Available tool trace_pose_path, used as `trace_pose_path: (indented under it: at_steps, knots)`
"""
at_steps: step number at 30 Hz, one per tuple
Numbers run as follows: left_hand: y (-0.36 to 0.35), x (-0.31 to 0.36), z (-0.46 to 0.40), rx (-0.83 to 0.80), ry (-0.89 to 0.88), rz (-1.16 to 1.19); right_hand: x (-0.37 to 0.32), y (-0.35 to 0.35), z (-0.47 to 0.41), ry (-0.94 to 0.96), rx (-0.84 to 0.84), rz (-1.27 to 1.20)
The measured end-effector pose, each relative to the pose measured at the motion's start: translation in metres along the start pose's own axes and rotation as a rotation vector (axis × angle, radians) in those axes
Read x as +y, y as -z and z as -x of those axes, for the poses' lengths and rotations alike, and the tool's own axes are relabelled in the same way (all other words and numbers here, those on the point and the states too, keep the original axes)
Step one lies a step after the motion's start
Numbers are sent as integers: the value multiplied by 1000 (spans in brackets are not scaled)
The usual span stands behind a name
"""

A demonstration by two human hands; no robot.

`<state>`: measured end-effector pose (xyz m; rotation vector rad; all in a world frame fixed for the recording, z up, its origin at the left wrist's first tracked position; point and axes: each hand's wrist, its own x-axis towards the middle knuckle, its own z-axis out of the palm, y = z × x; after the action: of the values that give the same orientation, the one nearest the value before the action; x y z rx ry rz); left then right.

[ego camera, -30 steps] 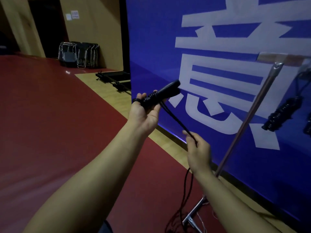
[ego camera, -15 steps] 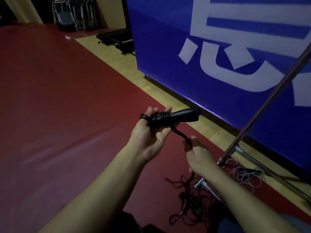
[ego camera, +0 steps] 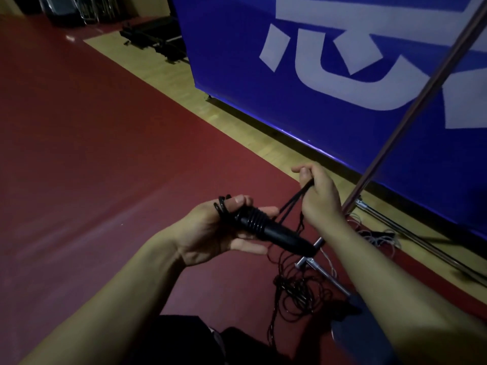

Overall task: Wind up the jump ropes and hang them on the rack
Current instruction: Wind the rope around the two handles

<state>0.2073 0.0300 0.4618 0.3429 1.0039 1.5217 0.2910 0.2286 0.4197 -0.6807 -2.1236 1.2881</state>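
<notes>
My left hand (ego camera: 218, 233) holds the black jump rope handles (ego camera: 274, 233), which point down and to the right; several turns of cord are wound round their ribbed part. A loop of cord sits over my left thumb. My right hand (ego camera: 319, 196) pinches the black cord (ego camera: 292, 204) and holds it taut, up and to the right of the handles. The loose rest of the rope (ego camera: 297, 293) lies tangled on the red floor below. The rack's slanted metal pole (ego camera: 411, 111) rises at the right; its top bar is out of frame.
A large blue banner with white characters (ego camera: 342, 75) stands behind the rack. The rack's metal foot (ego camera: 321, 267) lies on the floor under my hands. A pale cord (ego camera: 379, 238) lies by the base. Folded chairs and dark frames (ego camera: 158, 32) stand far back.
The view has tilted down and the rack's top is gone from sight. The handles have turned to point down-right. My right hand has risen and pulled the cord up to the right.
</notes>
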Motion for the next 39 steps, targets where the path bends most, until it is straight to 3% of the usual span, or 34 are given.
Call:
trace_pose_path:
  at_steps: [4,9,15,17,20,26,28,30,32,35,37,39]
  knots:
    - [2,-5,-3,100,16,-131,2,6,0,267,13,72]
    - [1,-16,-14,347,-147,-224,6,14,-2,521,29,241]
    - [-1,-10,-23,602,-349,47,-7,17,6,789,-11,479]
    - [-2,-6,-24,665,-404,159,-12,4,25,784,-29,644]
    - [-1,0,-27,711,-475,290,-13,-20,57,578,-151,706]
    - [-6,2,-27,582,-501,401,-6,-45,57,-483,-462,-130]
    - [-5,2,-27,568,-479,405,0,-53,53,-710,-447,-333]
    - [-2,4,-27,608,-469,397,6,-56,46,-762,-343,-435]
    - [8,9,-27,716,-490,455,2,-49,38,-610,-242,-392]
    - [25,21,-24,849,-525,464,-23,-27,38,-154,-213,-169]
    - [26,24,-21,799,-502,385,-40,-10,42,51,-165,-22]
    - [23,26,-18,703,-483,245,-50,8,36,299,11,229]
